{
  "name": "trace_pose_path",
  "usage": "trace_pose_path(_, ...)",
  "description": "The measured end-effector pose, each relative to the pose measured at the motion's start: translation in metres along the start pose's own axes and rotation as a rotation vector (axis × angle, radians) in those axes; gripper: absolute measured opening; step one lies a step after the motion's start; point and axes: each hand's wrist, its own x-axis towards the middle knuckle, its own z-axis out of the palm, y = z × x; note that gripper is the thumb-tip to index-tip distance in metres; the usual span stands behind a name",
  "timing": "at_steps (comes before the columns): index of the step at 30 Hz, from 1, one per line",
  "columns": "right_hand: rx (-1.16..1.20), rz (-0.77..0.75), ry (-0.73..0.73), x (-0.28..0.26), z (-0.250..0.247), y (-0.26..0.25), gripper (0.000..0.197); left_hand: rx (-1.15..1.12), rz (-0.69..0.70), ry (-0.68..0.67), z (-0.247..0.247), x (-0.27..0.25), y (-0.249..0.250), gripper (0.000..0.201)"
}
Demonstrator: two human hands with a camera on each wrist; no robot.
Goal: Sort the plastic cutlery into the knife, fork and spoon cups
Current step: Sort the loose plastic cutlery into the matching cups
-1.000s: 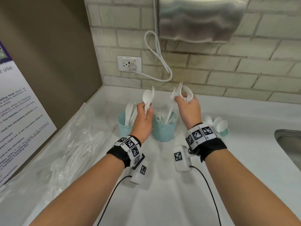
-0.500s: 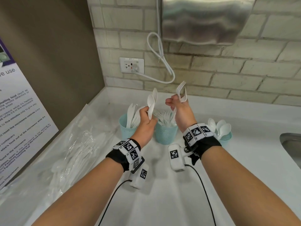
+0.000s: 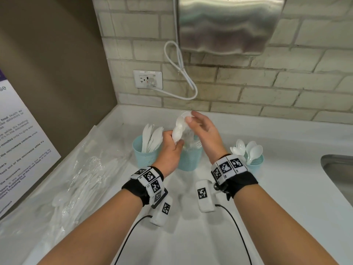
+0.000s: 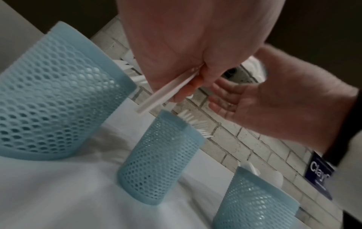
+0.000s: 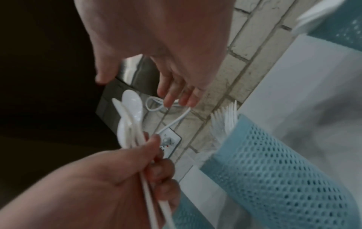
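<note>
Left hand (image 3: 168, 150) grips spoons (image 3: 178, 129) above the fork cup (image 3: 189, 159); open, empty right hand (image 3: 204, 131) should pinch one bowl cleanly.

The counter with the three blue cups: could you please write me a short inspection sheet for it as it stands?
Surface: white counter, dry-looking.
Job's things: knife cup, fork cup, spoon cup upright in a row; spoons in hand.
Clutter: plastic bag of cutlery at left.
Grippers: left hand grips the spoons; right hand open, reaching for them.
Cables: white cord plugged into outlet; wrist-camera leads.
Surroundings: brick wall, steel dispenser, sink at right.
</note>
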Motion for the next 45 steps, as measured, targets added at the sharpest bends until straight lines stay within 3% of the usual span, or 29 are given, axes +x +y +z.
trace_pose_path(2, -0.161, -0.036, -0.084, -0.01, -0.003, 0.001, 0.041, 0.001, 0.009, -0.03, 0.012, 0.0, 0.006, 0.02)
trace_pose_path(5, -0.382, -0.055, -0.077, -0.018, -0.015, 0.005, 0.025, 0.016, 0.029, -0.069, 0.035, -0.002, 0.02, 0.02)
trace_pose_path(10, -0.446, -0.035, 0.005, -0.022, -0.055, -0.006, 0.03, 0.048, 0.018, -0.158, 0.075, -0.006, 0.044, 0.023)
trace_pose_path(12, -0.433, -0.017, 0.031, -0.025, -0.079, -0.016, 0.021, 0.031, -0.022, -0.187, 0.093, -0.002, 0.052, 0.021)
trace_pose_path(15, -0.325, 0.007, 0.077, -0.029, -0.114, -0.031, 0.018, 0.3, 0.025, -0.24, 0.113, 0.001, 0.05, 0.023)
trace_pose_path(18, -0.248, 0.007, 0.156, -0.028, -0.148, -0.034, 0.014, 0.605, 0.059, -0.379, 0.127, -0.006, 0.038, 0.039)
trace_pose_path(20, -0.218, 0.012, 0.212, -0.026, -0.162, -0.027, 0.01, 0.701, 0.085, -0.402, 0.132, -0.011, 0.03, 0.046)
trace_pose_path(23, -0.221, 0.051, 0.232, -0.027, -0.172, -0.01, 0.01, 0.74, 0.138, -0.315, 0.14, -0.015, 0.025, 0.045)
trace_pose_path(28, -0.423, 0.182, 0.11, -0.035, -0.177, 0.025, 0.01, 0.784, 0.151, -0.232, 0.149, -0.021, 0.023, 0.046)
trace_pose_path(31, -0.476, 0.231, 0.159, -0.044, -0.18, 0.033, 0.037, 0.782, 0.139, -0.206, 0.151, -0.025, 0.025, 0.043)
trace_pose_path(34, -0.483, 0.167, 0.273, -0.055, -0.181, 0.03, 0.042, 0.726, 0.092, -0.24, 0.148, -0.034, 0.031, 0.046)
trace_pose_path(37, -0.493, 0.069, 0.338, -0.066, -0.169, 0.022, 0.034, 0.662, 0.048, -0.224, 0.131, -0.047, 0.037, 0.048)
trace_pose_path(41, -0.471, -0.051, 0.181, -0.079, -0.128, 0.016, 0.018, 0.708, 0.031, -0.112, 0.078, -0.075, 0.04, 0.03)
trace_pose_path(45, -0.416, -0.055, -0.064, -0.1, -0.064, 0.014, 0.014, 0.784, -0.028, 0.075, 0.004, -0.108, 0.038, 0.02)
